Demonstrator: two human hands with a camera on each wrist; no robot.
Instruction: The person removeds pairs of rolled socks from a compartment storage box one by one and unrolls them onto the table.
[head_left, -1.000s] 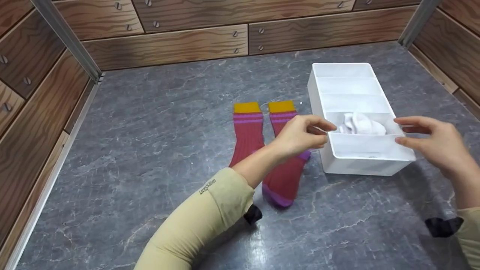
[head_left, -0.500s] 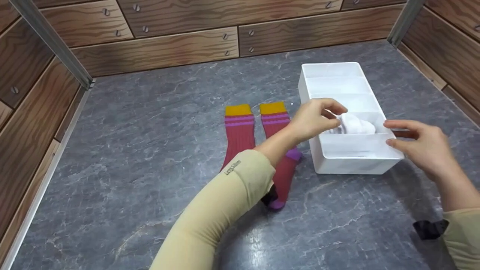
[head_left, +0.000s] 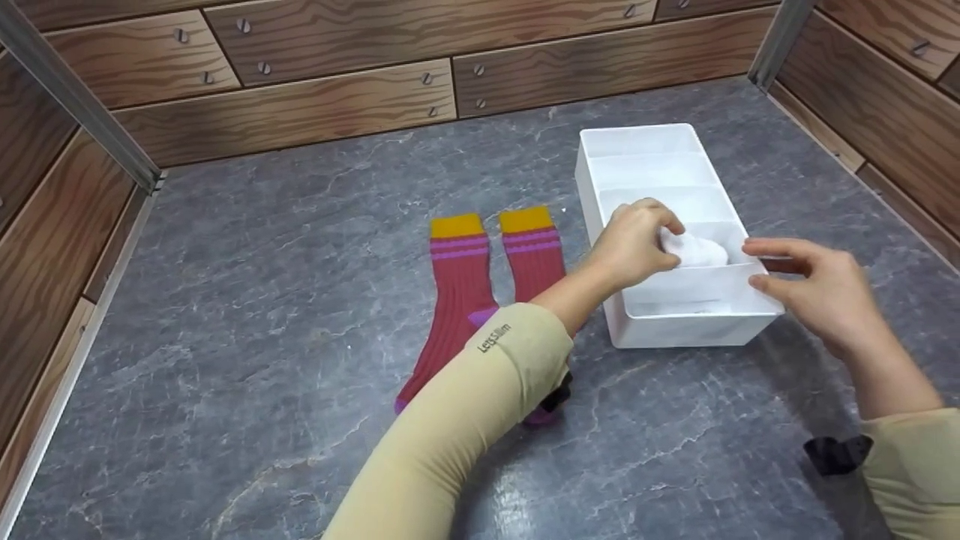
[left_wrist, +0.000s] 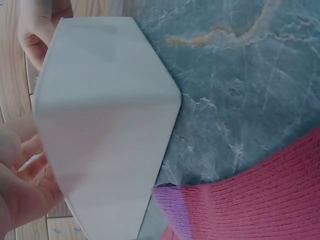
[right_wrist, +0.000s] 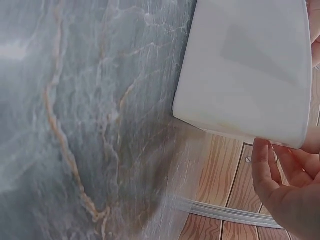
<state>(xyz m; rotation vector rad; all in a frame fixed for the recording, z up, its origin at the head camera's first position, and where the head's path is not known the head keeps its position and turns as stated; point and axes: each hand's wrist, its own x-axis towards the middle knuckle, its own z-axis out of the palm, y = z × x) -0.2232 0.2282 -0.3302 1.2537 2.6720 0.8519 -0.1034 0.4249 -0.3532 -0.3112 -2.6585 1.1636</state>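
A white divided box (head_left: 694, 330) stands on the right of the tabletop. In its second compartment from the front lies a bunched white sock (head_left: 701, 251). My left hand (head_left: 634, 244) reaches over the box's left rim, fingers bent and thumb opposed, gripping the left end of that sock. Fingertips of my right hand (head_left: 817, 292) touch the box's right side near its rim, the fingers fairly straight; the right wrist view shows those fingers (right_wrist: 261, 165) against the wall. In the left wrist view the near wall hides the sock.
Two red ribbed socks with yellow cuffs lie flat left of the box: the left sock (head_left: 457, 300) and the right sock (head_left: 534, 259), partly under my left forearm. Wood-patterned panels (head_left: 300, 112) bound the grey marbled tabletop (head_left: 262, 300).
My left hand has moved from the box's left rim inward and onto the white sock, whose raised fold now lies lower. The right hand stays at the right rim. The head view has shifted.
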